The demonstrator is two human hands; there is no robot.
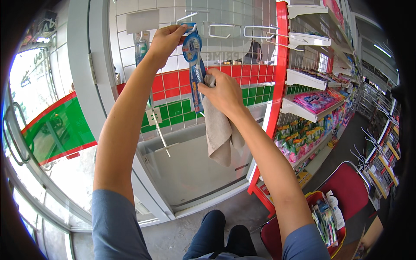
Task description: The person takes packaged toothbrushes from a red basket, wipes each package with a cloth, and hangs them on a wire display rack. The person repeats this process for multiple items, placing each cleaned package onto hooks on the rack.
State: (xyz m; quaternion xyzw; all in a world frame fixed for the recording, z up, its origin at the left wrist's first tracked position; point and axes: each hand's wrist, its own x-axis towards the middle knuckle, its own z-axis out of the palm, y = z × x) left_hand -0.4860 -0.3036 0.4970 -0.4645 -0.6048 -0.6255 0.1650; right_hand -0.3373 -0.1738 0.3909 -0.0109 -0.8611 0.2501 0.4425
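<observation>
Pinching the blue toothbrush pack [194, 61] by its top beside a white wire hook [187, 17], the left hand [166, 44] could lose it, I'd say, if the grey cloth [217, 130] clutched in the right hand [223, 90] drags against it.

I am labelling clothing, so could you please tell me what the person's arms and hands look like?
The left sleeve and the right sleeve are short, plain and greyish blue. Both forearms are bare, and the left hand and the right hand are ungloved, with no watch or bracelet showing.
</observation>
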